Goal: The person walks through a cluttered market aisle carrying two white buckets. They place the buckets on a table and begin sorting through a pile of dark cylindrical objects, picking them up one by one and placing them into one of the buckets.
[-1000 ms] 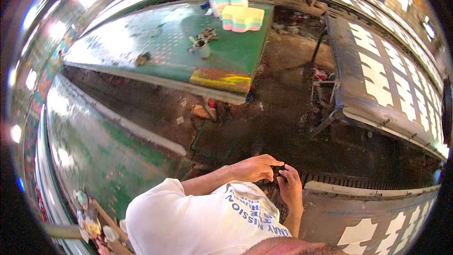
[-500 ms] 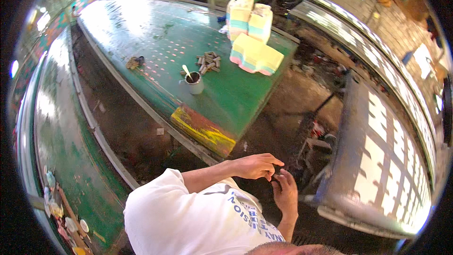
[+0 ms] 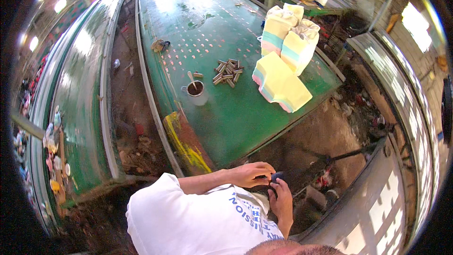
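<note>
Dark blue, a small thing sits at the near side, between the person's two hands and just short of the green tabletop. The right hand has its fingers bent around it in a pinching grip; the left hand curls in with its fingertips beside it, and whether that grip is clasping or only touching I cannot tell.

Beyond the hands, at the tabletop's near left corner, lies a brown board streaked with yellow. Farther in stands a grey mug with a pale-handled spoon leaning in it. To the mug's right, a little farther, is a loose heap of short metallic cylinders; one more cylinder lies apart, near the mug.

On the right, a yellow folded cloth lies in front of the upright yellow bundles, partly blocking them from the near side. A dark clump rests toward the far left. Past a strip of dirty floor, another long green table runs along the left, with clutter by its outer edge.
</note>
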